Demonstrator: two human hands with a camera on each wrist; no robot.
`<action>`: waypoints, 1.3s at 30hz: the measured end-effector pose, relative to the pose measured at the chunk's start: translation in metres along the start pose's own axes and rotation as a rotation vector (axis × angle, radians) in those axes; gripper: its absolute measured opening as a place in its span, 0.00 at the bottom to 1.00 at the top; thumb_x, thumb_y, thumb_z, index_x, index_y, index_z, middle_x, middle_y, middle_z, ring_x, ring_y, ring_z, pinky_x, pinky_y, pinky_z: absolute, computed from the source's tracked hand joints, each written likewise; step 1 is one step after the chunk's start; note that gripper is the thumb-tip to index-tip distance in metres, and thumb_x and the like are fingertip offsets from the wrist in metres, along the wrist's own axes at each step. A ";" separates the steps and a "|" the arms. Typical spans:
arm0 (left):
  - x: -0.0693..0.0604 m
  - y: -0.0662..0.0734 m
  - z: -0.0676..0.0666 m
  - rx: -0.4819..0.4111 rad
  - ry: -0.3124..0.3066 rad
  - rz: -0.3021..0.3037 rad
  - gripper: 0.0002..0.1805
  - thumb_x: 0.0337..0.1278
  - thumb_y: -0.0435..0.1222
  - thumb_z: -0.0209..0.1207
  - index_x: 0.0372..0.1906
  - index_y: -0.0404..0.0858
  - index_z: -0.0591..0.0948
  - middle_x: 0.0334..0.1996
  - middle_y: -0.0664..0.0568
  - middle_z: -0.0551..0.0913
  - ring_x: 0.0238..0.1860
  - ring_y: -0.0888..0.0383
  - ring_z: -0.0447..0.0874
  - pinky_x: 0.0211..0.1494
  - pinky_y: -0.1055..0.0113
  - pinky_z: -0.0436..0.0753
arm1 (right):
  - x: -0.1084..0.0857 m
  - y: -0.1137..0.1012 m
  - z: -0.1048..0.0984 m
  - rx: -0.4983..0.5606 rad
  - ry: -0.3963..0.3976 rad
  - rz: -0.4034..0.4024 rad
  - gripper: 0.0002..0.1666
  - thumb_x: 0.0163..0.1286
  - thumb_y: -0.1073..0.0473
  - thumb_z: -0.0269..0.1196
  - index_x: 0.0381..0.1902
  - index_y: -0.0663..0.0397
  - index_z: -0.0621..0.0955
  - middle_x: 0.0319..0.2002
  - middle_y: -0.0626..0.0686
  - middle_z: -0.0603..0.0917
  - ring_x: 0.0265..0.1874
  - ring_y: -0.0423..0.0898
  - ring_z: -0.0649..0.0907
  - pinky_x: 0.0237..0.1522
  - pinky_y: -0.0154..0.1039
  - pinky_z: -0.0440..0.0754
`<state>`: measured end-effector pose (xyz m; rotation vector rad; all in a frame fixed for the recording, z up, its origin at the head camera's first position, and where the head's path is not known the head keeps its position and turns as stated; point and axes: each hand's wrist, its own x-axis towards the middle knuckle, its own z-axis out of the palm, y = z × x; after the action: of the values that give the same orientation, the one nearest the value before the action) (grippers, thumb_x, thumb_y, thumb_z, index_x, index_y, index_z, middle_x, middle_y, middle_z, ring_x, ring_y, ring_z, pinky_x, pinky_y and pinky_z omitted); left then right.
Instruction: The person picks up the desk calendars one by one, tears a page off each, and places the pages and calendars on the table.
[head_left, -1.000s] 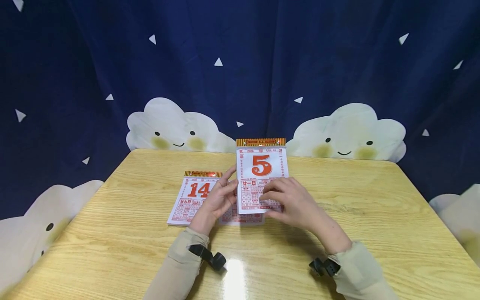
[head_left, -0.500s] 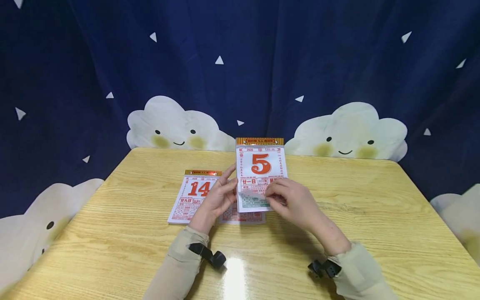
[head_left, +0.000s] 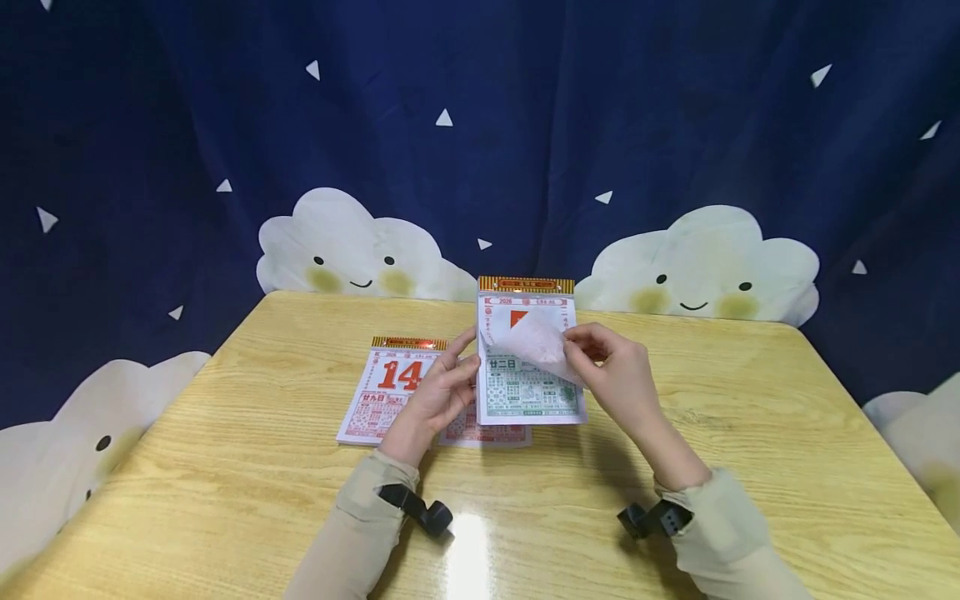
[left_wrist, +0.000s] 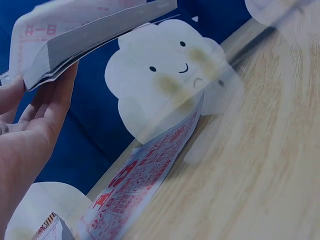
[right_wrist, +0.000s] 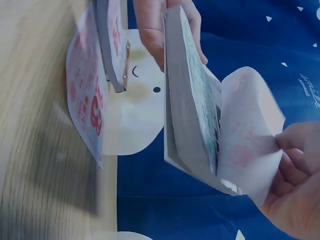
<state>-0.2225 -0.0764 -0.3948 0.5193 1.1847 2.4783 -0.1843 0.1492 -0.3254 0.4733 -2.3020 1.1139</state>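
My left hand (head_left: 437, 398) grips a thick tear-off calendar (head_left: 532, 400) by its left edge, above the table, thumb on the near side and fingers behind. My right hand (head_left: 617, 375) pinches the lower right of its top page (head_left: 538, 343), which is curled up and covers most of a red numeral. A green-printed page shows beneath it. In the right wrist view, the lifted page (right_wrist: 247, 135) bends away from the pad, still joined at the top as far as I can see. The left wrist view shows the calendar's edge (left_wrist: 100, 40) between thumb and fingers.
A second calendar (head_left: 382, 379) showing a red 14 lies on the wooden table (head_left: 247, 467), partly behind the left forearm. Beside it, under the held calendar, is a loose red-printed sheet (head_left: 487, 436). A dark blue curtain (head_left: 517, 150) with clouds hangs behind.
The right hand has taken hold of the top page's lower part and peeled it upward and right, uncovering the green page. The left hand keeps its hold, nearly still.
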 end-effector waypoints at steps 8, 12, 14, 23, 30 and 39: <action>0.002 0.003 0.002 0.031 0.094 -0.002 0.28 0.64 0.25 0.40 0.68 0.42 0.57 0.41 0.53 0.82 0.38 0.58 0.81 0.43 0.66 0.81 | 0.009 0.002 -0.013 0.202 -0.030 0.202 0.11 0.58 0.61 0.64 0.38 0.62 0.83 0.29 0.54 0.84 0.26 0.33 0.79 0.28 0.24 0.78; 0.003 0.004 0.001 0.059 0.155 -0.002 0.28 0.63 0.25 0.41 0.68 0.42 0.57 0.41 0.53 0.83 0.35 0.59 0.82 0.43 0.67 0.81 | 0.014 0.002 -0.018 0.307 0.005 0.295 0.11 0.58 0.63 0.63 0.35 0.67 0.81 0.26 0.44 0.81 0.26 0.33 0.78 0.28 0.24 0.77; 0.003 0.004 0.001 0.074 0.178 -0.002 0.28 0.63 0.25 0.41 0.68 0.41 0.57 0.39 0.54 0.83 0.34 0.59 0.82 0.42 0.67 0.81 | 0.016 0.003 -0.018 0.364 0.028 0.329 0.08 0.58 0.64 0.63 0.32 0.66 0.80 0.24 0.38 0.80 0.25 0.33 0.77 0.28 0.24 0.77; 0.004 0.005 0.002 0.073 0.217 -0.009 0.28 0.62 0.24 0.40 0.68 0.38 0.56 0.32 0.54 0.84 0.28 0.61 0.83 0.37 0.69 0.82 | 0.024 0.008 -0.022 0.507 0.060 0.511 0.08 0.58 0.66 0.60 0.23 0.47 0.79 0.20 0.39 0.79 0.22 0.34 0.77 0.26 0.26 0.78; 0.006 0.003 0.004 0.081 0.263 -0.001 0.28 0.61 0.23 0.40 0.67 0.35 0.57 0.30 0.53 0.84 0.26 0.61 0.83 0.35 0.69 0.83 | 0.028 0.017 -0.025 0.585 0.059 0.597 0.11 0.59 0.66 0.60 0.21 0.46 0.80 0.20 0.40 0.80 0.21 0.33 0.77 0.26 0.24 0.79; 0.005 -0.001 0.002 0.105 0.298 -0.027 0.28 0.60 0.22 0.42 0.67 0.35 0.59 0.29 0.52 0.83 0.24 0.61 0.82 0.34 0.70 0.83 | 0.026 0.031 -0.033 0.694 0.132 0.695 0.13 0.58 0.69 0.58 0.18 0.48 0.81 0.23 0.43 0.79 0.21 0.35 0.78 0.26 0.25 0.79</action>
<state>-0.2258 -0.0723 -0.3930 0.1599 1.4283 2.5428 -0.2108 0.1918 -0.3117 -0.2003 -1.9426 2.2185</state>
